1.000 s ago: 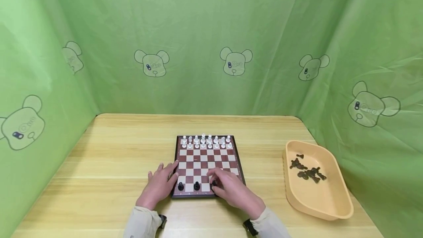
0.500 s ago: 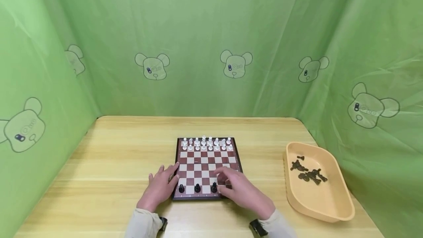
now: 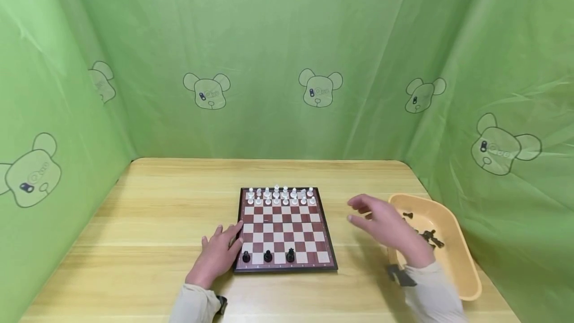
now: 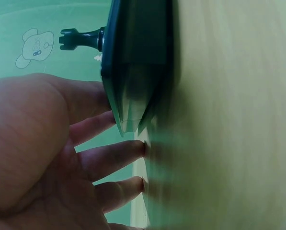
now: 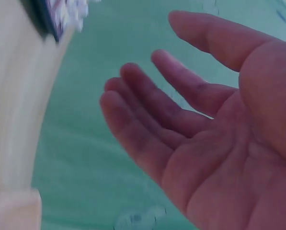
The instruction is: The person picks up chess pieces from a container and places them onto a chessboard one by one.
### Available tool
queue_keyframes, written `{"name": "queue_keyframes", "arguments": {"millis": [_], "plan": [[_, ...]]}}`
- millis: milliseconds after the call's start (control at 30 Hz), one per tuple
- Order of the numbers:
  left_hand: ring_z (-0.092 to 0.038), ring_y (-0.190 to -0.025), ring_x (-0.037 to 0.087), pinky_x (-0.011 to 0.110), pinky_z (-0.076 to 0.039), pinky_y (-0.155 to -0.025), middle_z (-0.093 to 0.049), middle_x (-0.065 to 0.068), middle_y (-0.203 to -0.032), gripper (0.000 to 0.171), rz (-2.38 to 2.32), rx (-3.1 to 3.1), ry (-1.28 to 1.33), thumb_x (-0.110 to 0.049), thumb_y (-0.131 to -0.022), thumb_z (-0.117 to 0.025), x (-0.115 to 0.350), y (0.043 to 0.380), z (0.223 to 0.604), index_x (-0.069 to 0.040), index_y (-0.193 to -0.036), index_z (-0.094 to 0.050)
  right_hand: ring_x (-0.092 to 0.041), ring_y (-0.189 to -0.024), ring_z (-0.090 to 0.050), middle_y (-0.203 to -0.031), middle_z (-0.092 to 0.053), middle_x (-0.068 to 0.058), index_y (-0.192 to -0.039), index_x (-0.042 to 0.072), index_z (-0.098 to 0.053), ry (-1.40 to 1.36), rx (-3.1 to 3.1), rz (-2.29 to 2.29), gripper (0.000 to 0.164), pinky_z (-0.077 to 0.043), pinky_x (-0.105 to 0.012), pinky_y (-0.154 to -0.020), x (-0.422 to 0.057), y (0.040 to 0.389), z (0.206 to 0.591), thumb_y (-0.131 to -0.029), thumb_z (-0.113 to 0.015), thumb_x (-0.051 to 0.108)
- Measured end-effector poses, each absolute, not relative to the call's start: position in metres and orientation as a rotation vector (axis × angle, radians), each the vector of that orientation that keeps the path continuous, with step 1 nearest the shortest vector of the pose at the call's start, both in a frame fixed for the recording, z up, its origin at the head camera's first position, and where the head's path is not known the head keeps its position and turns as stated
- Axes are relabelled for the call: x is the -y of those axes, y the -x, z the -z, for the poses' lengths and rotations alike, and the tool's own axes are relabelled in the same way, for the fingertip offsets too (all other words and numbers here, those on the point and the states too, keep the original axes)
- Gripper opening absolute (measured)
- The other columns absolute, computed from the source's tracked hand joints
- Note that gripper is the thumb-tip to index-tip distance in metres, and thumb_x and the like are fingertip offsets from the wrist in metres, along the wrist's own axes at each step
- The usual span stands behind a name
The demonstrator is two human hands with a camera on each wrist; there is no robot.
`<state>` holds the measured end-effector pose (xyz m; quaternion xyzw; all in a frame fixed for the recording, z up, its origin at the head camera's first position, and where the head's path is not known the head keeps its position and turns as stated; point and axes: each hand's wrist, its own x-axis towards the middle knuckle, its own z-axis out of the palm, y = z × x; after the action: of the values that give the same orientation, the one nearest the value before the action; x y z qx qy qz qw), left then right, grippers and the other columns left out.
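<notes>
A chessboard (image 3: 286, 233) lies on the table with two rows of white chess pieces (image 3: 276, 196) along its far side. Along its near edge stand a black rook (image 3: 246, 256), a smaller black piece (image 3: 267, 255) and a black king (image 3: 290, 255). My left hand (image 3: 217, 254) touches the board's left edge with thumb and index finger; in the left wrist view its other fingertips (image 4: 139, 149) rest on the table. My right hand (image 3: 386, 223) is in the air between the board and the bin, fingers spread and bent slightly, holding nothing in the right wrist view.
To the right stands an orange plastic bin (image 3: 464, 268) holding several black chess pieces (image 3: 431, 237), partly covered by the right forearm. Green curtains (image 3: 264, 128) with bear-head prints enclose the table (image 3: 148, 243) at the back and sides.
My right hand has let go of the black king, which now stands on the near row, and has moved right towards the bin. The left hand has stayed at the board's edge.
</notes>
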<state>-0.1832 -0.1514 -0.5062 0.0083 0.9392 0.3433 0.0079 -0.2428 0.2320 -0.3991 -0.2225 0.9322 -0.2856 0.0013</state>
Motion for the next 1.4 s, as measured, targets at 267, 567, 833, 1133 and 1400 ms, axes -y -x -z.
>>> {"name": "queue_keyframes", "arguments": {"millis": [267,567,833,1133,1400], "plan": [[-0.026,-0.150,0.052,0.080,-0.004,-0.114,-0.047,0.025,-0.155,0.050,-1.081,-2.932,-0.024,-0.024,-0.107,-0.055,0.151,0.183,0.503,-0.013,-0.155,-0.049,-0.049,-0.107,-0.066,-0.122,-0.064,-0.035,-0.129,-0.011,-0.059,0.486,-3.045,0.740,0.047,-0.058,-0.059,-0.087,-0.300,0.262,0.376,-0.103,-0.065,0.027],[-0.026,-0.150,0.053,0.080,-0.004,-0.115,-0.046,0.025,-0.155,0.050,-1.078,-2.932,-0.022,-0.024,-0.107,-0.055,0.151,0.184,0.503,-0.013,-0.155,-0.049,-0.055,-0.102,-0.063,-0.114,-0.063,-0.041,-0.123,-0.017,-0.057,0.316,-2.956,0.546,0.051,-0.055,-0.062,-0.084,-0.354,0.282,0.381,-0.101,-0.064,0.029],[-0.026,-0.150,0.053,0.080,-0.004,-0.114,-0.047,0.024,-0.155,0.050,-1.075,-2.930,-0.021,-0.025,-0.107,-0.055,0.151,0.183,0.504,-0.014,-0.155,-0.049,-0.055,-0.102,-0.061,-0.117,-0.059,-0.043,-0.122,-0.021,-0.051,0.278,-2.845,0.405,0.063,-0.053,-0.062,-0.086,-0.369,0.292,0.407,-0.097,-0.068,0.034],[-0.026,-0.150,0.053,0.080,-0.004,-0.114,-0.047,0.024,-0.154,0.050,-1.081,-2.932,-0.027,-0.024,-0.106,-0.056,0.151,0.182,0.504,-0.013,-0.155,-0.049,-0.029,-0.080,-0.060,-0.094,-0.062,-0.023,-0.125,-0.022,-0.050,0.166,-2.822,0.431,0.075,-0.054,-0.043,-0.071,-0.362,0.297,0.428,-0.089,-0.073,0.039],[-0.028,-0.149,0.053,0.080,-0.005,-0.114,-0.048,0.024,-0.154,0.050,-1.076,-2.941,-0.036,-0.024,-0.106,-0.056,0.151,0.182,0.505,-0.013,-0.154,-0.049,-0.022,-0.066,-0.057,-0.073,-0.057,-0.007,-0.084,0.002,-0.058,0.189,-2.815,0.439,0.034,-0.048,-0.036,-0.059,-0.351,0.293,0.439,-0.090,-0.072,0.032]]}}
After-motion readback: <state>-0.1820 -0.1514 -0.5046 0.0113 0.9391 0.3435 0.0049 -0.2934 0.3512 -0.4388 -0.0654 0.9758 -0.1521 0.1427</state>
